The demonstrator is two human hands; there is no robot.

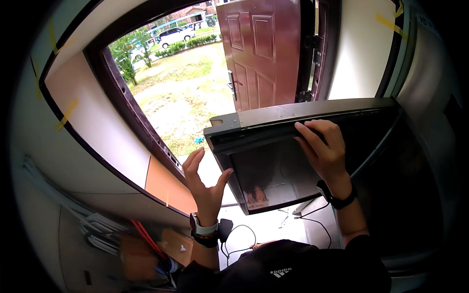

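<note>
Right of the spread left hand point(205, 189), not yet gripping, the dark panel point(271, 168) appears already open — curved right hand point(326, 150) near its far edge, grip unclear.

A bright floor point(266, 224) and some thin scraps point(284, 218)

From here I see pale floor below the gap between the left fingers point(192, 163) and right fingers point(316, 139), the greenish scraps lying on it. Black cables point(255, 237) loop lower than both; whether they touch it I can't tell. Below the left fingers, cardboard point(172, 242) carries a small white piece point(183, 248).
</note>
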